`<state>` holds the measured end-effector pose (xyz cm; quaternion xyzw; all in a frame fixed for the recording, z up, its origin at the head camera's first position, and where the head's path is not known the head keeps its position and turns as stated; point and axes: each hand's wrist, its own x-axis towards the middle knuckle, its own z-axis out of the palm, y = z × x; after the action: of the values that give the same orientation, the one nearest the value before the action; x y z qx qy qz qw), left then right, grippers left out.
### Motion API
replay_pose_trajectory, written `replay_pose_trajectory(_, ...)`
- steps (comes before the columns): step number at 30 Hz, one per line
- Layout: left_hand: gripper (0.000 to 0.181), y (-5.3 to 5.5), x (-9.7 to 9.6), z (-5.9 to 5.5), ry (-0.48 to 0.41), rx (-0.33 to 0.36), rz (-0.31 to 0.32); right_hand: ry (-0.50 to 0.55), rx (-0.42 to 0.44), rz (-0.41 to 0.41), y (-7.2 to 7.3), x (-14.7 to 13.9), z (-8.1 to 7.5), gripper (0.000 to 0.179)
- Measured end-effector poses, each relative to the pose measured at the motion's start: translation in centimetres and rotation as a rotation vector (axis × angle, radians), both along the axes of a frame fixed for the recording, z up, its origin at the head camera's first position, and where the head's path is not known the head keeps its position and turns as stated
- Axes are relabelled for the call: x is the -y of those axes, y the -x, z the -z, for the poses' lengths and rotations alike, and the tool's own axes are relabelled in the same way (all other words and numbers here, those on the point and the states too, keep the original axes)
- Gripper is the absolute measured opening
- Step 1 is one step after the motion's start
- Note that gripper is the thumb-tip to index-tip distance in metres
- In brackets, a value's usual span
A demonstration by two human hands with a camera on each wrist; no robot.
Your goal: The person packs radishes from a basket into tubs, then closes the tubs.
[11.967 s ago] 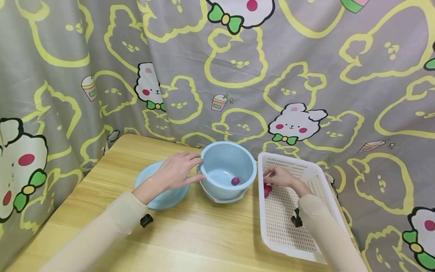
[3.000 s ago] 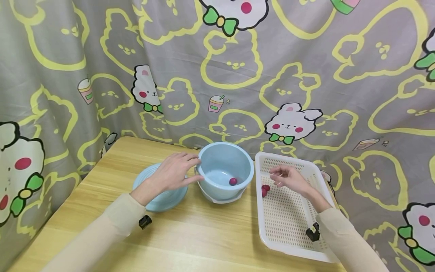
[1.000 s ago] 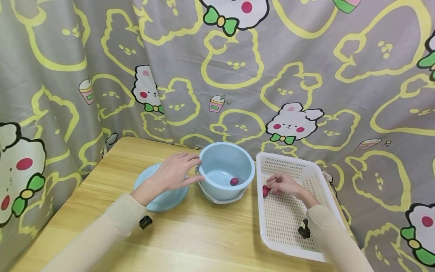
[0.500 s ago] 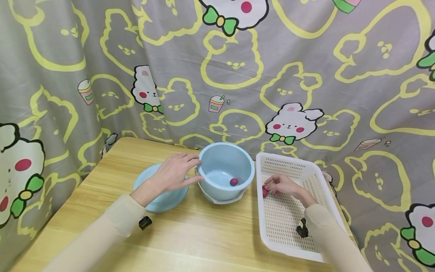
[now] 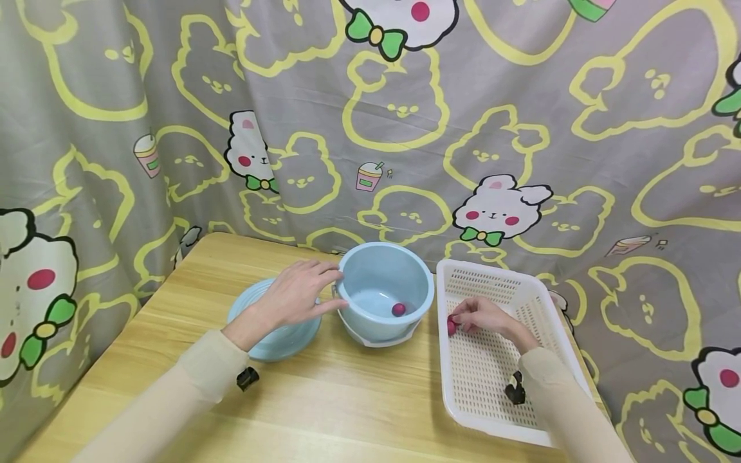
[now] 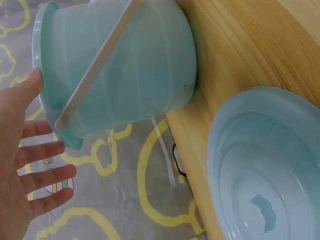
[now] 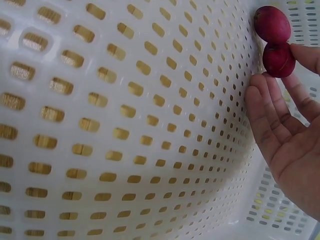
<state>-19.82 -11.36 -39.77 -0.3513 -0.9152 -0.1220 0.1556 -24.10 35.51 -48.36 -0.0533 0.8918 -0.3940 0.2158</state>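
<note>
My right hand [image 5: 483, 315] reaches into the white perforated basket [image 5: 480, 376], near its left wall. In the right wrist view, its thumb and fingertips pinch a small dark-red radish [image 7: 278, 61]. Another red radish [image 7: 272, 25] lies right against it. My left hand [image 5: 301, 292] is at the left side of the light-blue bucket [image 5: 382, 329], fingers relaxed. In the left wrist view, the thumb touches the bucket's rim [image 6: 42, 60], and the fingers extend beside it. One radish [image 5: 399, 310] lies on the bucket's floor.
A light-blue round lid [image 5: 283, 344] lies on the wooden table [image 5: 324, 405] left of the bucket, partly under the left forearm. The bucket's pale handle [image 6: 95, 70] hangs down its side. A patterned curtain [image 5: 405, 161] hangs behind the table.
The right hand was above the basket holding nothing three seconds ago; it has lowered to the radishes at the left wall and closed its fingertips on one. The left hand has stayed put.
</note>
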Motion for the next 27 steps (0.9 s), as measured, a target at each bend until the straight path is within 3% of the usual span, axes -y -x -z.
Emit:
replay_pose_trajectory(10,0.058,0.0,-0.1,0.0,0.000,0.008,-0.003,0.000,-0.010,0.037,-0.4,-0.5,-0.6,0.031)
replay_pose_trajectory(19,0.058,-0.1,-0.1,-0.1,0.002,0.013,-0.008,0.065,-0.014,0.049,-0.4,-0.7,-1.3,0.033)
replay_pose_trajectory(27,0.058,-0.1,-0.1,-0.1,0.002,0.007,-0.003,0.075,-0.058,0.062,-0.8,-0.8,-2.4,0.034)
